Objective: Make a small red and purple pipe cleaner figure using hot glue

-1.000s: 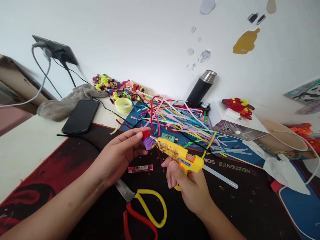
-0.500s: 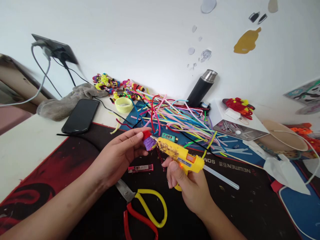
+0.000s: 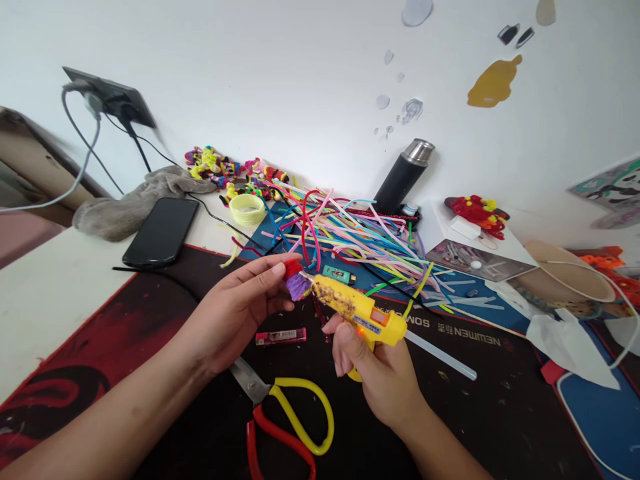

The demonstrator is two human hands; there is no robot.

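Observation:
Between the thumb and fingers of my left hand (image 3: 250,300) is a small fuzzy pipe-cleaner piece (image 3: 297,285), red on top and purple below. My right hand (image 3: 377,367) is wrapped round the handle of a yellow hot glue gun (image 3: 353,305), stained brown near the front, with an orange light glowing. Its nozzle meets the purple part of the piece; whether glue is coming out is too small to tell. A translucent glue stick (image 3: 440,355) juts from the gun's back. Below my hands lie scissors (image 3: 300,413) with one red and one yellow handle loop.
A pink lighter (image 3: 281,337) and a green lighter (image 3: 339,275) lie by my hands. Behind them spreads a heap of coloured pipe cleaners (image 3: 345,227). A black thermos (image 3: 403,177) leans near the wall. A phone (image 3: 161,233) and a yellow tape roll (image 3: 248,209) are at left.
Both hands, with the pipe-cleaner piece and the glue gun, have shifted very slightly left. The nozzle stays at the purple part.

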